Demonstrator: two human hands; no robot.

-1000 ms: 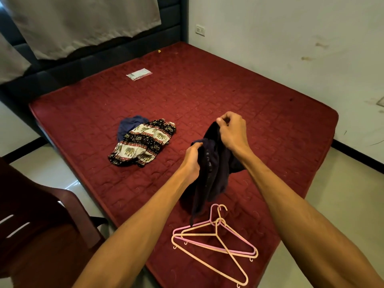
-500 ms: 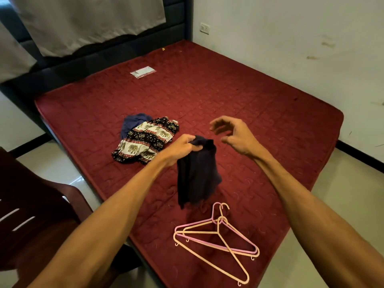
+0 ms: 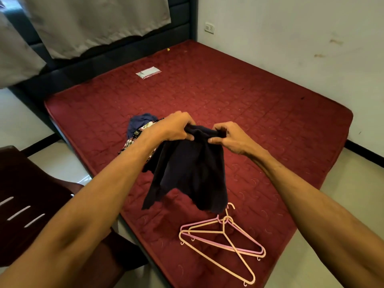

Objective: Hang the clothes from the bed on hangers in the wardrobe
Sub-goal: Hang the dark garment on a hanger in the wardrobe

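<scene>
A dark navy garment [image 3: 191, 169] hangs in the air above the red mattress [image 3: 259, 113]. My left hand [image 3: 176, 127] grips its top edge on the left, and my right hand [image 3: 228, 136] pinches the same edge on the right. Below the garment, pink and cream plastic hangers [image 3: 224, 240] lie overlapped near the mattress's front corner. An elephant-print garment [image 3: 137, 135] and a blue garment [image 3: 141, 121] lie behind my left arm, partly hidden. No wardrobe is in view.
A small white packet [image 3: 148, 72] lies far back on the mattress. A dark wooden chair [image 3: 27, 204] stands at the left on the tiled floor. A dark headboard [image 3: 116, 53] with grey curtains above it lines the back; a white wall [image 3: 291, 48] runs along the right.
My right hand, which had let go of the dark garment, has taken its top edge again. Both hands now hold it spread between them, higher and more centred.
</scene>
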